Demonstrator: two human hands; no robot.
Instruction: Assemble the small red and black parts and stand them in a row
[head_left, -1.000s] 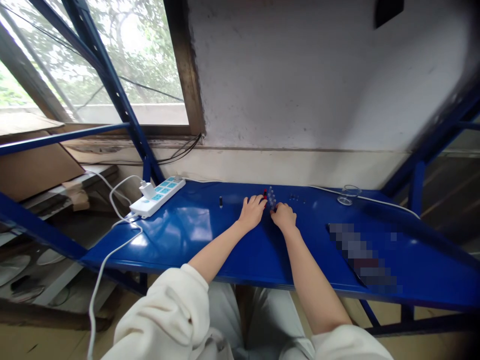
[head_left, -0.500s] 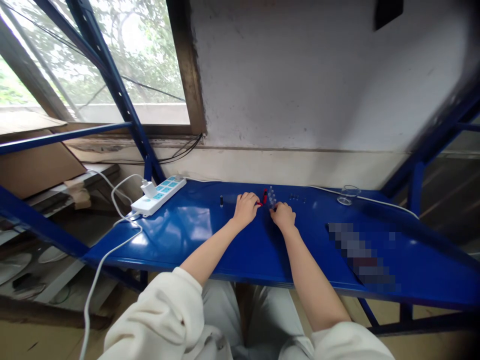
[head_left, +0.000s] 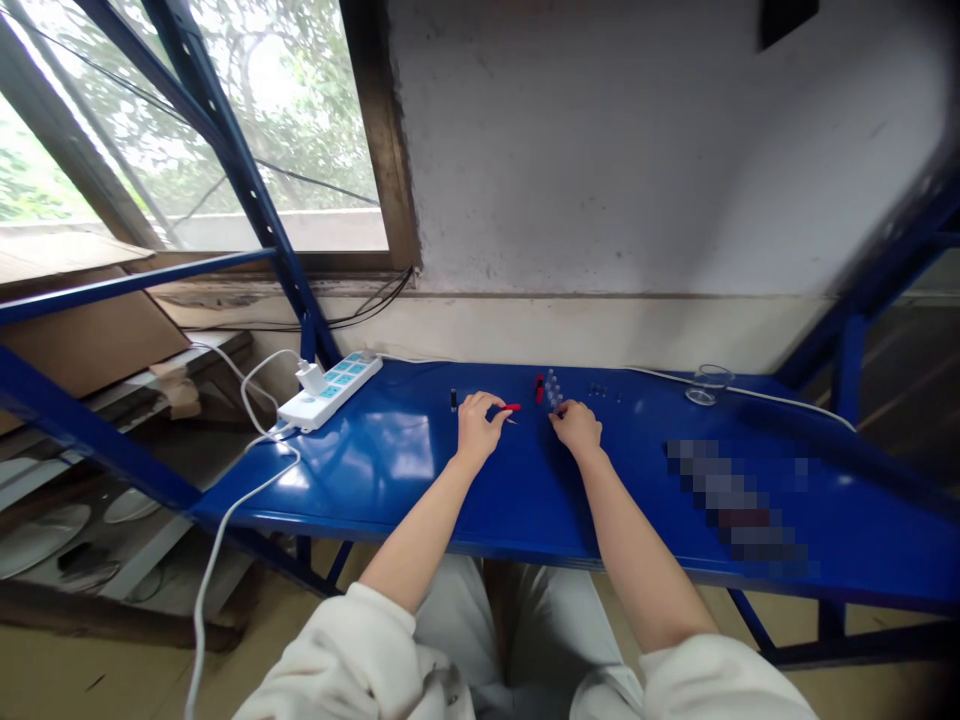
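On a blue metal shelf (head_left: 390, 470) my left hand (head_left: 477, 426) is closed round a thin red stick-like item (head_left: 510, 408) whose tip pokes out to the right. My right hand (head_left: 577, 428) rests curled on the shelf, fingertips at a cluster of small clear vials (head_left: 553, 389). A small red piece (head_left: 539, 387) stands just left of the vials. A small black upright piece (head_left: 453, 400) stands left of my left hand. A row of tiny dark bits (head_left: 600, 391) lies right of the vials.
A white power strip (head_left: 331, 388) with a plugged adapter and white cable (head_left: 225, 520) lies at the shelf's left end. A clear glass dish (head_left: 708, 384) sits at the back right, beside a thin white wire. Blue frame posts, a window and cardboard stand on the left.
My left hand has drawn back leftward from the vials, carrying the red item out with it. My right hand stays by the vials. The view has shifted slightly.
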